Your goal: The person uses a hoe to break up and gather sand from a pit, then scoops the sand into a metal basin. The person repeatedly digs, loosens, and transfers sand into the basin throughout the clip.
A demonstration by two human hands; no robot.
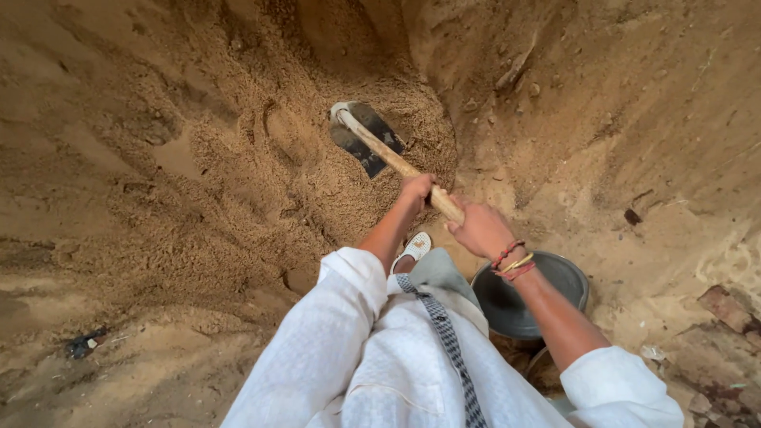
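Note:
A hoe with a dark metal blade (366,136) and a pale wooden handle (388,157) rests blade-down on a heap of coarse sand (238,158). My left hand (417,190) grips the handle further up, toward the blade. My right hand (481,230) grips the handle's near end; its wrist wears red and yellow bangles. Both arms come out of white sleeves. A dark round metal pan (555,273) sits on the ground just under my right forearm, partly hidden by it.
Sandy ground slopes up on all sides. A white shoe (415,246) shows below my left forearm. A brick piece (725,307) and rubble lie at the lower right. A small dark scrap (83,343) lies at the lower left.

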